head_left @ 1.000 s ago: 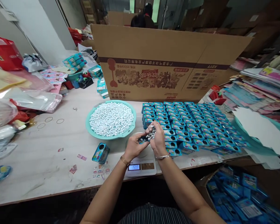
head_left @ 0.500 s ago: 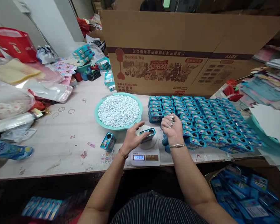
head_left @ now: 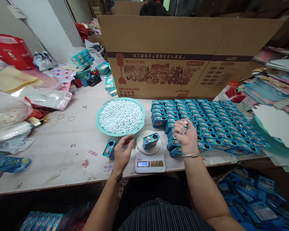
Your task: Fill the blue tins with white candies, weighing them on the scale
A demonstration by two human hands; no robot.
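A small blue tin (head_left: 151,141) stands on the round plate of a white scale (head_left: 149,157) at the table's front edge. My left hand (head_left: 122,153) hovers just left of the scale with its fingers loosely curled and apart, holding nothing. Beside it lies another blue tin (head_left: 109,149) on its side. My right hand (head_left: 184,134) is cupped, palm up, around several white candies, over the near edge of the rows of blue tins (head_left: 207,126). A teal bowl (head_left: 141,125) full of white candies sits behind the scale.
A large flattened cardboard box (head_left: 183,54) stands upright behind the tins. Plastic bags and red packs pile at the left (head_left: 12,96). Paper sheets stack at the right (head_left: 274,93). A carton of blue boxes (head_left: 250,195) sits on the floor at lower right.
My left hand let go of the tin on the scale and drew back left. My right hand moved slightly right over the tins. The scale's reading dropped.
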